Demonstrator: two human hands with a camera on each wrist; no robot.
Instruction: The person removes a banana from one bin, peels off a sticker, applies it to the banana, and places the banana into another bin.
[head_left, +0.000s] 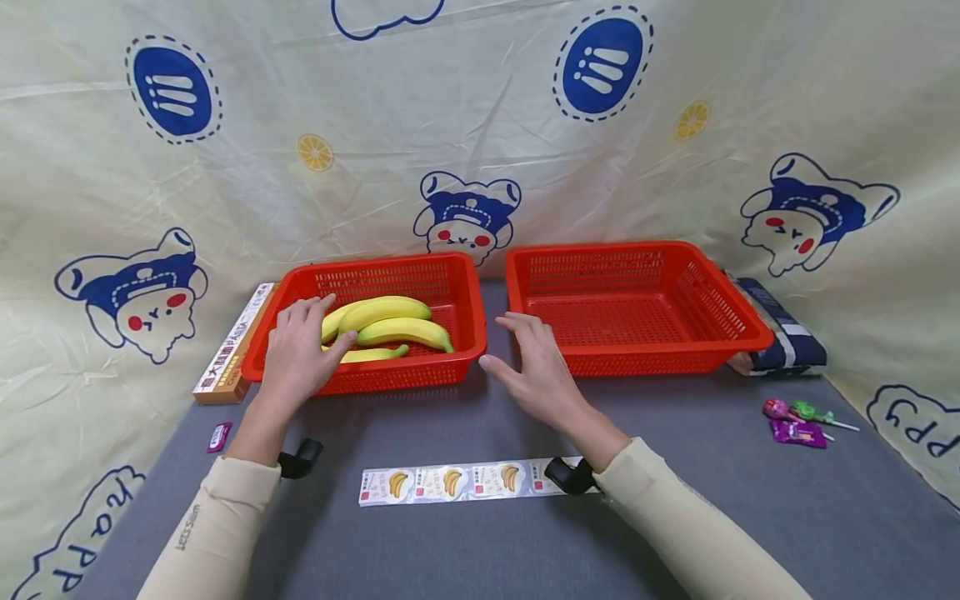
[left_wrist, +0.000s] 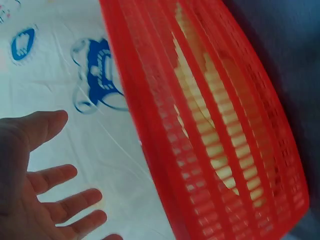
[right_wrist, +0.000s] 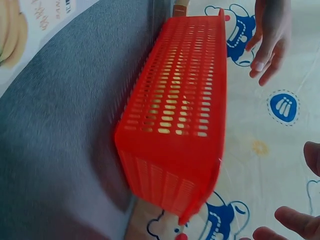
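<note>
Several yellow bananas (head_left: pixel 386 312) lie in the left red basket (head_left: pixel 472 333). My left hand (head_left: pixel 300 346) hovers over that basket's front left part, fingers spread, holding nothing; in the left wrist view the fingers (left_wrist: pixel 75 207) stand apart from the basket wall (left_wrist: pixel 165 165). My right hand (head_left: pixel 536 367) is in front of the gap between the two baskets, fingers extended and nothing held. The right red basket (head_left: pixel 637 362) has no fruit in it. In the right wrist view, bananas show yellow through the slots of the left basket (right_wrist: pixel 200 155).
A strip of banana-print labels (head_left: pixel 450 483) lies on the grey table in front. A long box (head_left: pixel 232 350) and a small purple packet (head_left: pixel 219 437) are at left. Lollipops (head_left: pixel 802 411), a purple packet (head_left: pixel 798 434) and a dark blue bag (head_left: pixel 787 333) are at right.
</note>
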